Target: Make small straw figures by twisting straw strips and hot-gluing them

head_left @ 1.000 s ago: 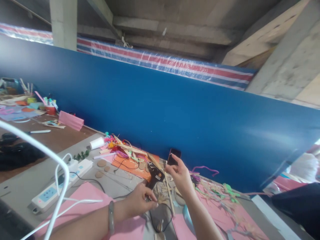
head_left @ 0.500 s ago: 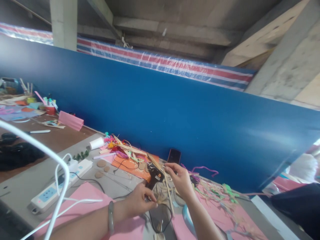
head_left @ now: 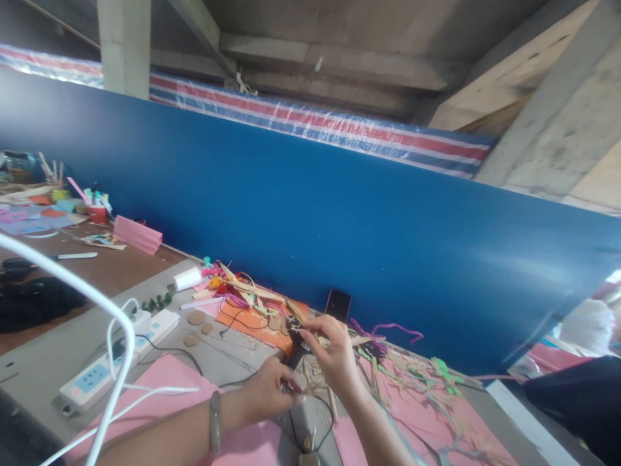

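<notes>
My left hand [head_left: 272, 388] is low in the middle, its fingers curled together beside pale, dry fibrous strips [head_left: 315, 382]. What sits between those fingertips is too small to make out. Just beyond it a black glue gun [head_left: 294, 344] stands tilted, partly hidden by both hands. My right hand [head_left: 332, 353] reaches over from the right, thumb and forefinger pinched at the gun's upper end. Any small piece in that pinch is unclear. A thin pale stick [head_left: 332, 402] lies under my right wrist.
A white power strip [head_left: 121, 356] with cables lies to the left on pink paper [head_left: 165, 395]. Orange paper [head_left: 252, 327] carries wood strips and scraps. A phone [head_left: 337, 305] leans on the blue partition [head_left: 310, 213]. Round wooden discs [head_left: 196, 317] lie left; green and pale scraps cover the right.
My right hand has moved left and slightly down, its pinched fingertips now over the glue gun's upper end. My left hand has stayed nearly still.
</notes>
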Tool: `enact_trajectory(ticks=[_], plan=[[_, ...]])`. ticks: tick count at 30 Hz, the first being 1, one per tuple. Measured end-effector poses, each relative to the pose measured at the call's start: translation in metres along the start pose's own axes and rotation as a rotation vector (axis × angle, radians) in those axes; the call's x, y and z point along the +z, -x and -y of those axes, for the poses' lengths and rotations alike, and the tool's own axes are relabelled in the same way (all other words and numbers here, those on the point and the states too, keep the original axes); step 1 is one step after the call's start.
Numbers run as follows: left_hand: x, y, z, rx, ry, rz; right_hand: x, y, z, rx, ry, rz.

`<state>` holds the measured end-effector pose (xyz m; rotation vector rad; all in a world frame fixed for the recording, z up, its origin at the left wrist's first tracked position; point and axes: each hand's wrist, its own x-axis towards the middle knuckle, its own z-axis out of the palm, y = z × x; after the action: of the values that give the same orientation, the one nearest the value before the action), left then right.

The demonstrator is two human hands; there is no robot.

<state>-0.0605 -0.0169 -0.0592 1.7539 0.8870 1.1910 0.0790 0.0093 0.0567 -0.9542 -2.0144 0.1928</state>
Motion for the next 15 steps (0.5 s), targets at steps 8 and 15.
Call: enact_trajectory(ticks=[8, 15], plan=[[0.0015, -0.0004, -0.0011, -0.011, -0.047, -0.063, 0.0050, -0.0008, -0.0008, -0.035, 0.065, -0.007], [0.0003, -0.0011, -0.0019, 0.034, -0.047, -0.053, 0.0077, 0.0025, -0.0043, -0.164, 0.161, 0.002]])
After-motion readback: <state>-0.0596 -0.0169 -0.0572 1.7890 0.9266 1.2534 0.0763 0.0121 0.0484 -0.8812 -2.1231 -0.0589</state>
